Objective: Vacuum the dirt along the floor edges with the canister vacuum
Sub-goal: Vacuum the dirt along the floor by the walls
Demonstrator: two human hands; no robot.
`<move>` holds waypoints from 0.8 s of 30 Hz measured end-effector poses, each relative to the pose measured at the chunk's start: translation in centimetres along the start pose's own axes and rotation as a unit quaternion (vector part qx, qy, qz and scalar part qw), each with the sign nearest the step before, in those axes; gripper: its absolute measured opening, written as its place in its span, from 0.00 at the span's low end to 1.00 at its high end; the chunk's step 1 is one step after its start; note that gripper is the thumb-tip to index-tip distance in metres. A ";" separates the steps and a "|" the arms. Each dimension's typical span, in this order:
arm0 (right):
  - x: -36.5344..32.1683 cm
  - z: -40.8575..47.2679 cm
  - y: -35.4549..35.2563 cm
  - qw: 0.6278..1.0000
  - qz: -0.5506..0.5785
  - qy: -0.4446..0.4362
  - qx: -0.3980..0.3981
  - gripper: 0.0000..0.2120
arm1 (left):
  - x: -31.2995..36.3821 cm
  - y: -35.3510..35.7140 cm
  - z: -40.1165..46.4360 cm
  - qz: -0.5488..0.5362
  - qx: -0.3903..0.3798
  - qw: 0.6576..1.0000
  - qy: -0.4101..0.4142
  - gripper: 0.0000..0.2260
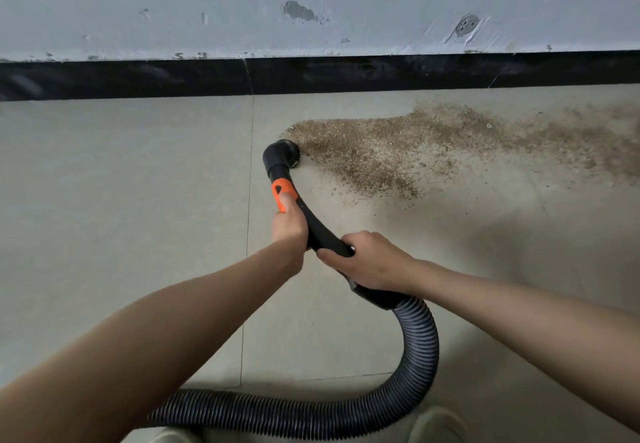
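Hose (420, 349) loops near | left hand (289, 226) grips wand (313, 221); right hand (369, 261) wraps handle | nozzle (281, 155) touching dirt (398, 152)

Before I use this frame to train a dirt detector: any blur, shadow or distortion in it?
Head view: wide-angle bending curves the baseboard; a soft shadow darkens the floor right of the right hand; the dirt blurs toward the right edge; light is flat, with no glare.

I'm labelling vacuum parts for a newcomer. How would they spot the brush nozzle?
Find the black skirting board, then the brown dirt below it. At its left edge sits the nozzle, the only round black head, just above the orange collar.
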State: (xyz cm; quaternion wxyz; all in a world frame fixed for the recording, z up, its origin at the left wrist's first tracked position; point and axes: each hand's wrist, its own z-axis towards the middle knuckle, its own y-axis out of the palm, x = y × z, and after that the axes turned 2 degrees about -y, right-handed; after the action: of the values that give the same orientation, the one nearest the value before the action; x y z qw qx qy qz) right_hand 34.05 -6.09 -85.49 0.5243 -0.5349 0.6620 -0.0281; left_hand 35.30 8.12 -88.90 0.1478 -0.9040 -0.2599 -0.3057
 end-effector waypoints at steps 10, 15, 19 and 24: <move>-2.8 8.2 -3.0 1.000 -0.001 -0.026 0.012 0.24 | 7.8 -0.2 4.3 0.019 -0.028 0.999 0.030 0.24; -1.9 8.7 -3.9 0.998 0.050 -0.017 0.022 0.25 | 8.8 1.2 4.2 0.030 -0.051 0.997 0.039 0.21; -0.5 6.2 -3.2 0.998 0.050 -0.017 0.029 0.25 | 7.0 1.5 3.2 0.047 -0.059 0.997 0.030 0.21; 0.7 1.2 -0.7 0.999 0.037 0.002 0.018 0.21 | 2.2 0.8 1.5 0.024 -0.048 0.999 0.007 0.25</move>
State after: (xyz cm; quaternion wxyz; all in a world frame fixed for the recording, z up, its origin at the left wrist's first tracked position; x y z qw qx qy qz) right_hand 35.50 -6.28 -86.04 0.5333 -0.5008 0.6814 -0.0215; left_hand 37.94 8.90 -88.77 0.1138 -0.9138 -0.2218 -0.3206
